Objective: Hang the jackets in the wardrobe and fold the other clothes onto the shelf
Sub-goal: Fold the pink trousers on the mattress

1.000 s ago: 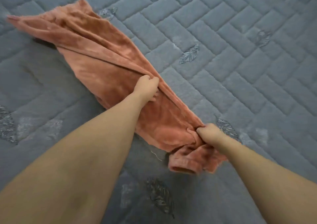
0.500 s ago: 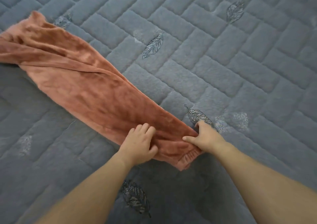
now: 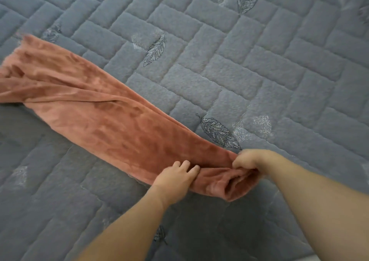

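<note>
Covering pretty much the whole view is a grey quilted fleece bedspread (image 3: 259,77) with stitched leaf shapes. One long rust-pink plush garment (image 3: 103,118) lies stretched across it, kinda rumpled. Two hands on its near end: left hand (image 3: 175,177) presses with straight fingers, right hand (image 3: 249,160) pinches the bunched cuff.

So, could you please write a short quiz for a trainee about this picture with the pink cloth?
1. True or false: the pink cloth lies stretched out on a grey quilt.
2. Which hand bunches the near end of the cloth in its grip? A) left hand B) right hand
3. Fill in: the quilt is stitched with ____ shapes.

Key: 1 true; 2 B; 3 leaf.
</note>
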